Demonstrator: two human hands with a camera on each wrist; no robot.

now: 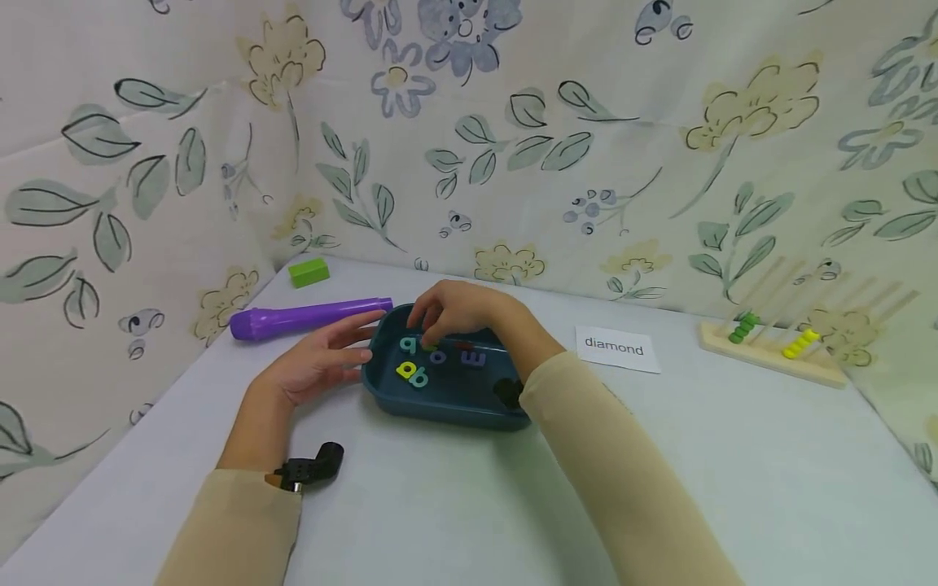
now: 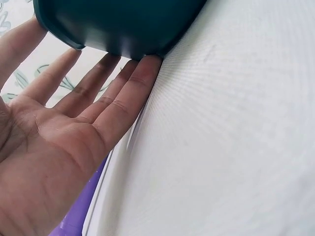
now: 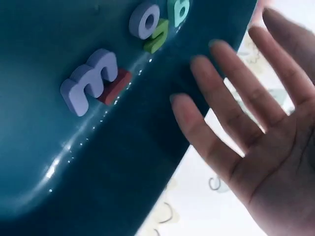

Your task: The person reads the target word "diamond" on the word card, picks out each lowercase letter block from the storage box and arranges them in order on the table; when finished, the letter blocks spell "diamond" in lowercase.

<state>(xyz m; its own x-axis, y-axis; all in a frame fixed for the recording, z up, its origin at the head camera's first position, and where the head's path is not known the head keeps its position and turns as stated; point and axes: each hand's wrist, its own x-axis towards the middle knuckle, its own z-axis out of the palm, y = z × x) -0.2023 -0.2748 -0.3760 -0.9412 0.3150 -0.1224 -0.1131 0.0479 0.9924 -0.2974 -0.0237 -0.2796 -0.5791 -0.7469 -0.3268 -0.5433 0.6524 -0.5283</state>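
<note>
A dark teal tray (image 1: 440, 413) stands on the white table with several small foam-like letters lying in it. My left hand (image 1: 318, 362) is at the tray's left end, fingers stretched out and touching its outer wall (image 2: 123, 34). Over the tray's far side hovers my right hand (image 1: 465, 305), its fingers loosely spread and nothing seen between them in the right wrist view. Close to those fingers are a lavender m (image 3: 91, 81), a lavender o (image 3: 144, 20), a green letter (image 3: 156, 37), a dark red piece (image 3: 115, 87) and a teal letter (image 3: 179, 10). A yellow letter (image 1: 406, 370) lies nearer the front.
A purple toy microphone (image 1: 308, 318) lies left of the tray, with a green block (image 1: 309, 273) behind it. To the right is a white card (image 1: 617, 350) reading "diamond". Farther right stands a wooden peg rack (image 1: 773, 356) with green and yellow beads. Flowered cloth hangs behind.
</note>
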